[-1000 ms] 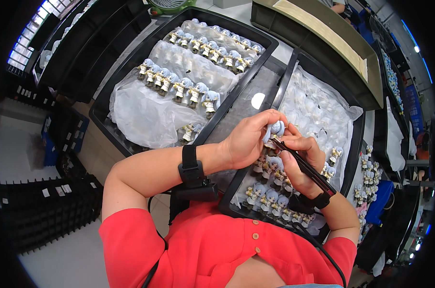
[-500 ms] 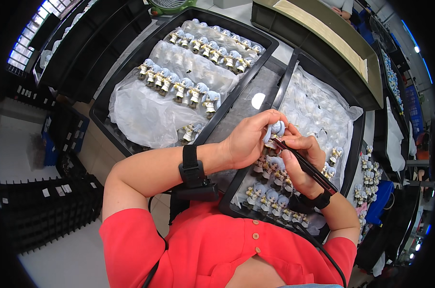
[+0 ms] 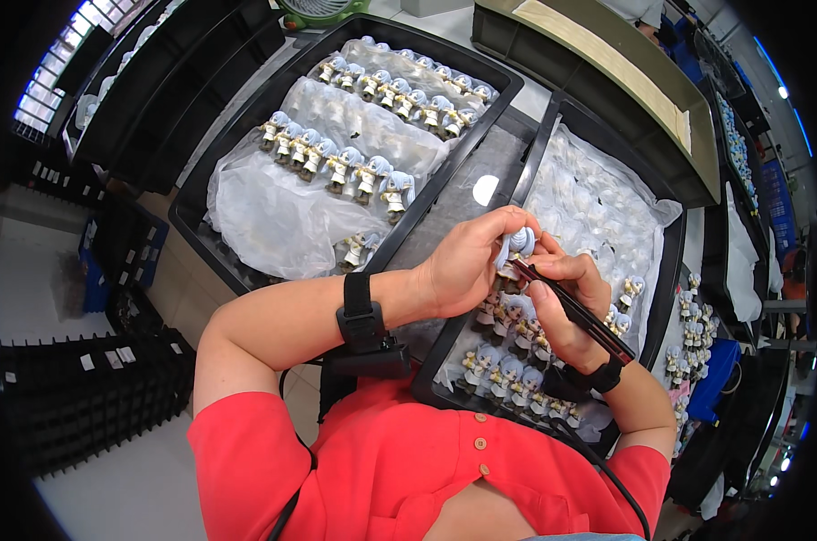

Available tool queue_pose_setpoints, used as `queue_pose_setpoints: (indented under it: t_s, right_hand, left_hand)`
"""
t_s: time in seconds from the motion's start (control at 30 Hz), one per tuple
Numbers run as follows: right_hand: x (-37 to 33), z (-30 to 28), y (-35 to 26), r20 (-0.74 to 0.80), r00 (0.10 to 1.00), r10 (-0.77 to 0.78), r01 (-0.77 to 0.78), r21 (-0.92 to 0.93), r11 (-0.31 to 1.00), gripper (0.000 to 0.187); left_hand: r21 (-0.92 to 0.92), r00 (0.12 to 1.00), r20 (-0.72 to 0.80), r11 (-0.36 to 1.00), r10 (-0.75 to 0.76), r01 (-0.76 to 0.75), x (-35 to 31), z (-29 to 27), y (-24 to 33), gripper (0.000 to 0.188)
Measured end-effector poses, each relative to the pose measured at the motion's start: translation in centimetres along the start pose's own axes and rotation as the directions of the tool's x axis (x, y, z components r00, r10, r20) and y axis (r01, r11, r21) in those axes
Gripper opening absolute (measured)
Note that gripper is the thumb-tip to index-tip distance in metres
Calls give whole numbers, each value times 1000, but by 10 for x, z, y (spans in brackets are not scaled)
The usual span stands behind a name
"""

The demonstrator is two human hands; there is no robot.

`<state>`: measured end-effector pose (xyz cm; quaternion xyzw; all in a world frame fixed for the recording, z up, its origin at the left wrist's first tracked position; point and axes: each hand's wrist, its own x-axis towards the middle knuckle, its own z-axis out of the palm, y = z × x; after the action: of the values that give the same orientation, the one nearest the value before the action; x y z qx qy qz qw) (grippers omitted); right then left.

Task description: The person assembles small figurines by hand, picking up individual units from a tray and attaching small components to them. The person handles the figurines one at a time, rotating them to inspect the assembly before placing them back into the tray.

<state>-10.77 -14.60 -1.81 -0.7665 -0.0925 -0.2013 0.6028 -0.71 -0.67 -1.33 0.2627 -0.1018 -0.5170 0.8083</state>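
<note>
Over the right-hand tray, my left hand (image 3: 470,259) is closed round a small figurine (image 3: 520,242) with pale blue hair, holding it by the head and side. My right hand (image 3: 578,281) grips slim dark tweezers (image 3: 582,314) with reddish edges. Their pointed end meets the figurine's front just below the hair, and the fingertips of my right hand are close beside it. Fingers partly hide the figurine's body. Below my hands, rows of similar figurines (image 3: 508,374) stand in the near part of the black right tray (image 3: 670,270).
To the left, a large black tray (image 3: 508,86) holds rows of figurines and crumpled translucent plastic sheet (image 3: 264,221). An olive-coloured bin (image 3: 598,68) stands behind the right tray. More figurines (image 3: 693,325) lie at the right. A green fan (image 3: 318,11) is at the back, black stacked crates (image 3: 93,388) at lower left.
My hands, the figurine and the tweezers stay almost in the same place. At the far upper right, another person has shifted slightly.
</note>
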Motion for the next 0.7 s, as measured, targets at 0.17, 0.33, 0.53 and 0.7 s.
queue_pose_setpoints:
  t_s: [0.17,0.33,0.53,0.7]
  right_hand:
    - [-2,0,-2,-14,996,92,-91,70,993,17]
    - [-2,1,-5,-24,994,107,-105,65,992,17]
    - [-2,2,-5,-35,992,117,-115,72,991,16]
    - [-2,1,-6,-26,992,125,-123,66,990,16]
  left_hand:
    - [4,1000,-17,1000,15,-15,1,0,-1,26]
    - [-8,998,-68,1000,18,-18,2,5,-1,25]
    - [-3,996,-85,1000,25,-26,1,5,-2,25]
    - [-3,997,-78,1000,22,-23,1,6,-1,25]
